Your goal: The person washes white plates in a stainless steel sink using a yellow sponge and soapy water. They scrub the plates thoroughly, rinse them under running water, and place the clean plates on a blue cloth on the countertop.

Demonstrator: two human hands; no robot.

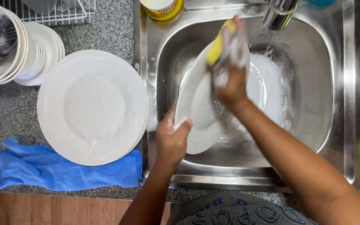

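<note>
1. The left hand is closed on the near rim of a white plate, thumb over the front face and fingers curled behind, holding it tilted on edge over the steel sink.
2. The right hand is wrapped around a yellow sponge, soapy and blurred, with the sponge pressed against the far upper edge of that plate.
3. The plate stands inside the sink basin, towards its left half, leaning so that its face looks up and to the right.
4. Behind it, lower in the basin, lies another white plate, wet and foamy.
5. The tap hangs over the far side of the basin, just right of the sponge hand; water shows below it.
6. A yellow bottle sits on the far left corner of the sink rim.
7. On the granite counter to the left, touching the sink edge, is a stack of large white plates, soapy on top.
8. Further left and farther away stand smaller stacked white dishes, with a wire rack beyond them.
9. A blue cloth lies along the near edge of the counter, partly under the big stack.
</note>
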